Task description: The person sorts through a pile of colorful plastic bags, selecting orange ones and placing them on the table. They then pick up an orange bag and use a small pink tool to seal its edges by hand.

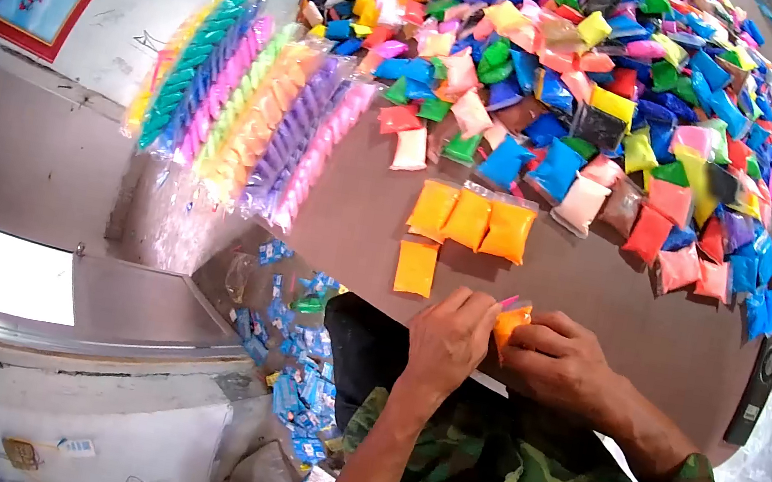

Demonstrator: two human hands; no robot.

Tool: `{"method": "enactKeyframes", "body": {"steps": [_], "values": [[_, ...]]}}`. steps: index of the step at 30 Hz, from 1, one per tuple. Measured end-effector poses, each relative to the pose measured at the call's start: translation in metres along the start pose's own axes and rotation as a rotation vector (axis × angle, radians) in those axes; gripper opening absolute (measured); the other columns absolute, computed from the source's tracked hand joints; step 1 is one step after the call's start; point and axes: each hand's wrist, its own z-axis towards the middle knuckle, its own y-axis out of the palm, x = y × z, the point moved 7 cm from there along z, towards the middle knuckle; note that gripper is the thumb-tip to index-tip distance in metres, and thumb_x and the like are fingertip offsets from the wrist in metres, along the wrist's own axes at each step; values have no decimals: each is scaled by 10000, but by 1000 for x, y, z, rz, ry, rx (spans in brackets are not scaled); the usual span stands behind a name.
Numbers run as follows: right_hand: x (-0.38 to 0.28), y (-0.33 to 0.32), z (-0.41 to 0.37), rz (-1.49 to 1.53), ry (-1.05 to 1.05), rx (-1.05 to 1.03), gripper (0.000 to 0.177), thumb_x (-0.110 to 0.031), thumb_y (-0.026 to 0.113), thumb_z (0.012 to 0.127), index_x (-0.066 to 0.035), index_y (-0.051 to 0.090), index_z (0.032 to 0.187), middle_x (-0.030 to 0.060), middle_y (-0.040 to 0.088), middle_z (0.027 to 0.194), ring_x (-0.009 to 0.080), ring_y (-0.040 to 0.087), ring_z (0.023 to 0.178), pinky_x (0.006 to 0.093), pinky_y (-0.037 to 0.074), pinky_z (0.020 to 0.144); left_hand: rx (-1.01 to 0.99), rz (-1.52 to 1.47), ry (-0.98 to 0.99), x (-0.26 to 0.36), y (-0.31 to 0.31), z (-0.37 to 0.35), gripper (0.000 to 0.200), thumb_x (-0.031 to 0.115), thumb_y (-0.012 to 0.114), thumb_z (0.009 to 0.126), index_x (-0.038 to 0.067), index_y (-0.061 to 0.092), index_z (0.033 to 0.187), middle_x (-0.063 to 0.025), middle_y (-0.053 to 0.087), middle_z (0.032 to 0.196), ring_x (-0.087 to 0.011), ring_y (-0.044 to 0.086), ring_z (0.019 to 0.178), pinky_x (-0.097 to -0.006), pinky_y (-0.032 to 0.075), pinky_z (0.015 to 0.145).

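My right hand [561, 362] is closed around a small orange clay-like packet [509, 327], near the front edge of the table. Close beside it on the left, my left hand [451, 340] has its fingers pinched together. A thin pink piece [509, 301] pokes out at those fingertips, against the packet's top; its kind is too small to tell. Ahead of my hands, several orange packets lie flat: a row with a right-hand packet [507, 231], and a single packet [416, 268] below the row's left end.
A large heap of multicoloured packets [559, 168] covers the table's [356, 236] far side. Long twisted colourful bags [265, 111] lie at the left. A black remote-like object [754, 390] sits at the right edge. Blue wrappers [297, 388] litter the floor.
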Motion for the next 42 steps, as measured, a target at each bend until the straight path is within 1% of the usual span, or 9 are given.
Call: {"method": "enactKeyframes", "body": {"steps": [6,11,19,24,27,31,34,37,42], "values": [[0,-2,0,49,43,-12,206,-124,735,786,-112,700,988,43,667,1065,271,635,934,362,553,798,-54,-83,-18,21,-10,-10,47,85,754,924,55,728,948,-130,686,874,-355,694,786,-403,549,672],[3,-2,-3,49,14,63,216,-137,748,776,-97,682,978,62,654,1059,289,640,972,372,559,822,-106,64,37,19,1,0,40,80,749,917,48,726,923,-136,689,866,-355,692,775,-408,551,670],[5,4,-9,55,-1,73,182,-139,749,825,-67,675,975,86,644,1076,315,645,1027,389,570,877,-135,-88,-3,24,-4,8,66,84,739,925,22,730,946,-148,692,869,-356,681,760,-403,538,666],[4,-2,-4,65,10,101,159,-139,748,845,-64,671,963,82,644,1066,314,650,1037,377,571,888,-155,2,60,23,7,12,70,81,743,924,15,722,933,-145,698,873,-354,683,759,-411,534,660],[6,-2,-4,45,46,94,153,-70,795,813,-89,731,950,61,682,1059,275,667,982,347,583,818,-169,46,69,22,10,22,75,83,742,926,12,718,926,-148,700,879,-361,683,763,-418,531,657],[8,-1,-8,42,86,65,171,-95,781,819,-91,708,973,59,656,1059,274,659,957,352,582,780,-89,32,83,19,7,18,68,75,738,935,10,720,927,-143,699,873,-329,686,740,-399,530,652],[9,0,-9,56,126,32,185,-144,755,839,-95,664,993,74,626,1070,282,651,959,368,587,743,-32,-63,-80,6,-6,2,58,65,738,940,10,723,930,-142,697,856,-278,679,715,-370,528,655],[9,0,-6,52,151,45,191,-150,764,849,-99,665,1003,84,630,1096,287,651,951,374,588,720,-50,-126,-129,9,-10,-16,59,58,743,938,4,720,933,-147,697,845,-236,673,711,-352,525,660],[9,-1,-4,31,183,63,212,-158,778,866,-92,679,1041,99,634,1131,298,649,950,386,589,727,-35,-118,-92,2,-1,-13,75,57,731,946,-14,705,939,-159,705,860,-319,683,736,-356,526,670]]}}
